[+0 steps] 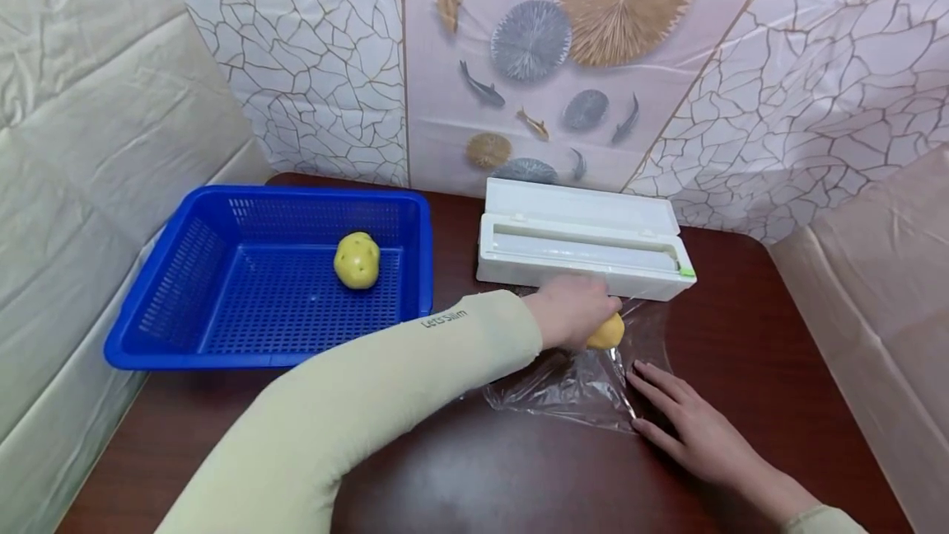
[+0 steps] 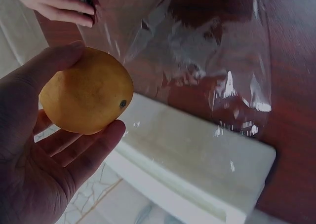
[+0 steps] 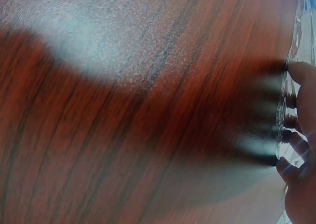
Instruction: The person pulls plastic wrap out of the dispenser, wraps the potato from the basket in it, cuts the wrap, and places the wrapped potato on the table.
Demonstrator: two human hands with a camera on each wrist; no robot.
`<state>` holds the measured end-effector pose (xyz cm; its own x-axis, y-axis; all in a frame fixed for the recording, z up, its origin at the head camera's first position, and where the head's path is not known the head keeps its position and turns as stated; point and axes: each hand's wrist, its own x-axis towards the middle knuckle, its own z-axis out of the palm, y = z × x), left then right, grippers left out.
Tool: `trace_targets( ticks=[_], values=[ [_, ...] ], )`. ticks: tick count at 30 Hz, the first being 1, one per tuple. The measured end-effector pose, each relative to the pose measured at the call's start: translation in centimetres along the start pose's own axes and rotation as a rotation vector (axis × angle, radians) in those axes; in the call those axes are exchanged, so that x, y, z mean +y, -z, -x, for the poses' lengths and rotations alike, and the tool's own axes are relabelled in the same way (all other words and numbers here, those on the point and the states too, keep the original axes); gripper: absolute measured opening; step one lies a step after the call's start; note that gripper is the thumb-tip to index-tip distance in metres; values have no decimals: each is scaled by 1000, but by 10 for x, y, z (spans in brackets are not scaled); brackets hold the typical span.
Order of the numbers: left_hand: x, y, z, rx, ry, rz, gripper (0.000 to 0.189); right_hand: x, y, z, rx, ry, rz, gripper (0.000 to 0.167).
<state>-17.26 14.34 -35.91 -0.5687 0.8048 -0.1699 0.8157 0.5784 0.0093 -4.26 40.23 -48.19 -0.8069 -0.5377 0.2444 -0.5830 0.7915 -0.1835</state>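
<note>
My left hand (image 1: 574, 311) grips a smooth yellow-orange fruit (image 2: 89, 92) with one dark spot, perhaps a mango, between thumb and curled fingers. In the head view the hand covers much of the fruit, over a sheet of clear plastic wrap (image 1: 578, 390). That sheet lies wrinkled on the table, stretching from the front of a white wrap dispenser (image 1: 578, 270), whose lid stands up. With fingers spread and nearly straight, my right hand (image 1: 693, 427) touches the wrap's right edge. Its fingertips (image 3: 298, 72) rest along that edge in the right wrist view.
A blue plastic basket (image 1: 267, 357) stands on the left of the dark wooden table (image 1: 460, 468). Inside it is one yellow potato (image 1: 357, 260). Patterned sheets hang behind the table, and pale cloth (image 1: 875, 287) borders both sides.
</note>
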Motion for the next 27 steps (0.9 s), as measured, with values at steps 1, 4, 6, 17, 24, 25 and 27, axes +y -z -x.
trace_targets(
  ticks=[1, 4, 6, 17, 24, 25, 27],
  values=[
    [1, -4, -2, 10, 0, -1, 57, 0, 0, 0, -3, -2, 1, 68],
    [3, -14, -5, 27, 21, 27, 55, 0, 1, -1, -2, 2, 0, 68],
    [3, -20, -7, 36, 41, 47, 53, 1, 1, -2, 3, 9, -1, 68],
    [3, -44, -9, 7, 113, 91, 66, 2, 1, 2, 15, 18, -2, 68],
    [-1, -47, -5, -4, 122, 100, 64, 2, 1, 4, -8, 1, 6, 69],
    [-1, -48, -5, -6, 122, 103, 64, 2, 1, 4, -6, 2, 5, 69],
    [-2, -49, -6, -5, 120, 116, 65, 2, 1, 4, -8, 0, 6, 68]
  ],
)
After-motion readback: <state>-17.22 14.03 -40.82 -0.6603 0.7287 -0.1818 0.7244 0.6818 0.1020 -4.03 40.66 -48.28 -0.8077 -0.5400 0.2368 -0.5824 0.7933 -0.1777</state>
